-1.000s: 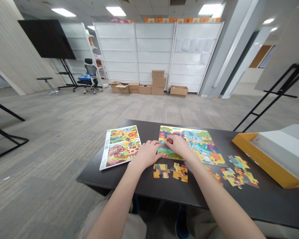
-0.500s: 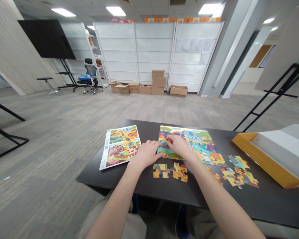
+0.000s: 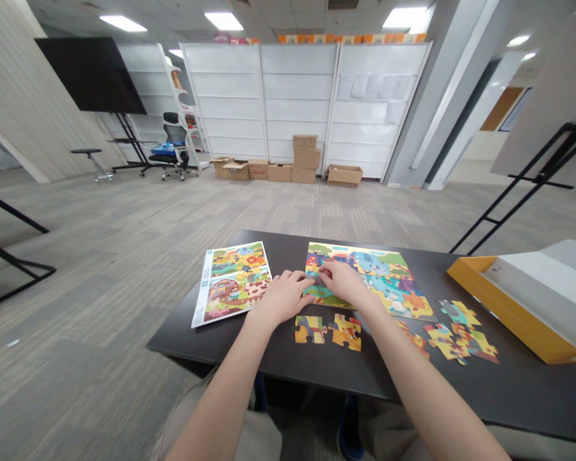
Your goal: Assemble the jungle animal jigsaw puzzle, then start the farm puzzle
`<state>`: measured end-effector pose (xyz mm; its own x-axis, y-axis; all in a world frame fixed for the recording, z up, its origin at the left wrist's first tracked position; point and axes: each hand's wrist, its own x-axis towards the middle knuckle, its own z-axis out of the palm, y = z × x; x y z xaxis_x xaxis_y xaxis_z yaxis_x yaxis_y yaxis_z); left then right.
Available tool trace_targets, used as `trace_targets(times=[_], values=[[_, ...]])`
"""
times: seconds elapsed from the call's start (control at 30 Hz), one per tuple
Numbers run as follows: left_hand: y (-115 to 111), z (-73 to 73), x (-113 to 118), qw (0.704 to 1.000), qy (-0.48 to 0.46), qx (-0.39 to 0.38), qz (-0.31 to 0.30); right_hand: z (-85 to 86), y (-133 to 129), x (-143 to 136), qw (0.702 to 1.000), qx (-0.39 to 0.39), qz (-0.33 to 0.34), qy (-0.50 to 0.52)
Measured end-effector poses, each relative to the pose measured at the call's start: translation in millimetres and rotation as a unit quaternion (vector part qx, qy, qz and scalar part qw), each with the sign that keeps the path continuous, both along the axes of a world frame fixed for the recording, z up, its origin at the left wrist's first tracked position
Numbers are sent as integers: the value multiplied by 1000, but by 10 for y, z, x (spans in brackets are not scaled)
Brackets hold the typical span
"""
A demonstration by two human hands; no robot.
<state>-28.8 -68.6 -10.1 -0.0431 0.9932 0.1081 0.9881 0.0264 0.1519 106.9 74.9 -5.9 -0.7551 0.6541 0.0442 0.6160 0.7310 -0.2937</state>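
1 yellow box (image 3: pixel 506 310), white inside, pieces (image 3: pixel 480 344) beside it, hands (image 3: pixel 282 298) (image 3: pixel 343 282) on puzzle (image 3: pixel 388 276)

From my remote seat I see the puzzle (image 3: pixel 386 282) lying flat just right of centre in the frame's lower half, colourful, with a blue elephant near its top and its left part partly covered from my view. Below it, at lower centre, a left loose piece (image 3: pixel 310 330) and a right loose piece (image 3: pixel 346 333) lie side by side, both with spotted orange patches. More loose pieces (image 3: pixel 477 344) lie bunched at lower right, patterned yellow, teal and red.
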Motion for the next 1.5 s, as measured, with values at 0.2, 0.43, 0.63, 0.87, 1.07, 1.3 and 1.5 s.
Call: trace_targets(times=[0.2, 0.43, 0.63, 0.87, 1.07, 1.3, 1.5], values=[[-3, 11, 3, 1000, -15, 1, 12, -31, 28, 21, 1000, 7, 21, 7], [4, 11, 0, 1000, -7, -7, 2, -85, 96, 60, 997, 23, 74, 7], [2, 17, 1, 1000, -10, -6, 6, -66, 116, 77, 995, 17, 94, 3], [5, 0, -9, 1000, -6, -6, 2, -107, 106, 69, 995, 12, 94, 6], [-12, 40, 0, 1000, -19, -7, 4, 36, 242, 187, 975, -19, -41, 218], [2, 32, -26, 999, -47, -6, 9, 372, 558, 743, 758, 162, -295, 558], [5, 17, -53, 999, -52, 7, 6, 386, 550, 843, 743, 175, -303, 570]])
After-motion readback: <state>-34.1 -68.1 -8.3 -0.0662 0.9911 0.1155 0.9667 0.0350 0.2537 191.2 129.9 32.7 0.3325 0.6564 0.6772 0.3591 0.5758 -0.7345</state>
